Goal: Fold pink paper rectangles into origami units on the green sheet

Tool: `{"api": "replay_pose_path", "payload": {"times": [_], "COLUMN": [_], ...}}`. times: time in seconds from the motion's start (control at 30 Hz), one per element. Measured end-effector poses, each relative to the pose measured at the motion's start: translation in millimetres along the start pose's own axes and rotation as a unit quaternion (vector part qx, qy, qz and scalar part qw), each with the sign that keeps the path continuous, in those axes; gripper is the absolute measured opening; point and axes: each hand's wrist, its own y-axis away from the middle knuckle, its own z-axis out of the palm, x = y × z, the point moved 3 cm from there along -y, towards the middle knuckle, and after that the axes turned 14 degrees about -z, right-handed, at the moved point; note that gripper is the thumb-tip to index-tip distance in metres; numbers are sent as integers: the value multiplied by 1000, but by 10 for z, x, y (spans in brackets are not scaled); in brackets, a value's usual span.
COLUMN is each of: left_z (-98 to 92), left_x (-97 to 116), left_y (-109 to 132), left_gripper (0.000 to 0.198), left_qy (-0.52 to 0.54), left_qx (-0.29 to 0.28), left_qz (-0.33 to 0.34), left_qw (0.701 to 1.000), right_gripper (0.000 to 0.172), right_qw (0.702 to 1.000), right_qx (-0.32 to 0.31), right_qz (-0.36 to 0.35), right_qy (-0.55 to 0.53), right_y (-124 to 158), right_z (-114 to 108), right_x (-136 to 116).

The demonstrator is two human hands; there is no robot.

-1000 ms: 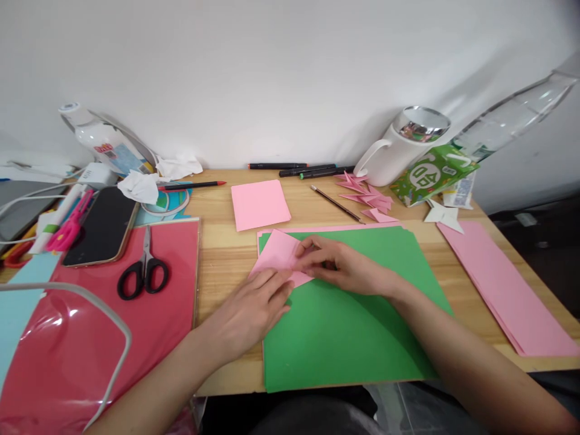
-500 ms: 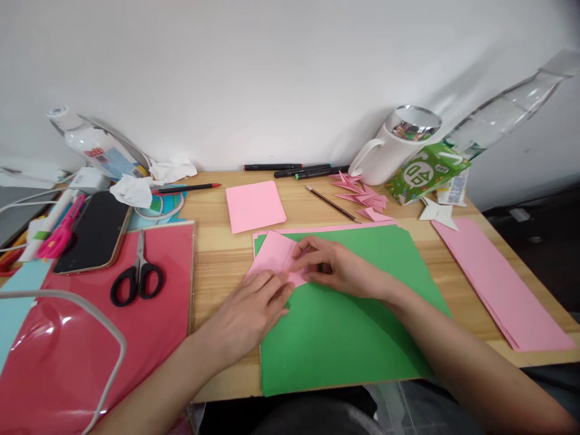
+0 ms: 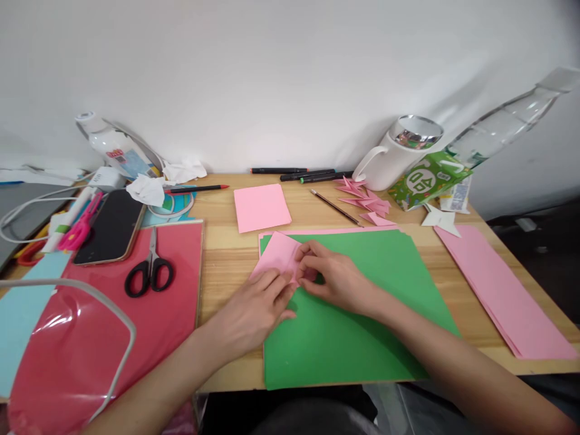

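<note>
A piece of pink paper lies at the upper left corner of a stack of green sheets. Flat across its lower left part rests my left hand, fingers stretched out and pressing it down. My right hand is closed, thumb and fingertips pinched at the paper's right edge, where a flap is folded over. The fingers hide that lower right part of the paper. Just behind, on the wooden table, lies a stack of pink squares.
Black scissors lie on a red plastic-covered pack at left, near a phone. Behind are a pencil, folded pink pieces, a white mug and a green box. Pink strips lie at right.
My right hand's fingers have curled in closer to the paper's right edge, and the flap there is more covered. My left hand stays on the paper. The whole view has shifted slightly.
</note>
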Motion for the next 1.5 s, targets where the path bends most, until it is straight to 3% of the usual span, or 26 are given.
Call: {"api": "replay_pose_path", "payload": {"times": [0.23,0.6,0.87,1.23,1.37,1.5], "left_z": [20,56,4,6,27,23], "left_x": [-32,-61,-79,-118,-102,-95], "left_y": [-1,51,64,141,124,122], "left_gripper": [32,30,28,23,21,27], "left_qy": [29,-4,-5,27,5,-60], "left_qx": [6,36,67,111,128,128], "left_qz": [1,6,37,55,55,37], "left_qw": [1000,999,997,992,990,989], "right_gripper": [3,6,5,5,7,17], "right_qw": [984,968,962,970,979,981], "right_qx": [55,112,139,98,71,121], "right_qz": [-39,-38,9,36,21,-50], "right_qy": [166,224,237,218,190,145], "right_y": [35,185,277,254,194,92], "right_z": [161,158,116,87,-15,-151], "right_x": [-39,-31,19,15,80,167]}}
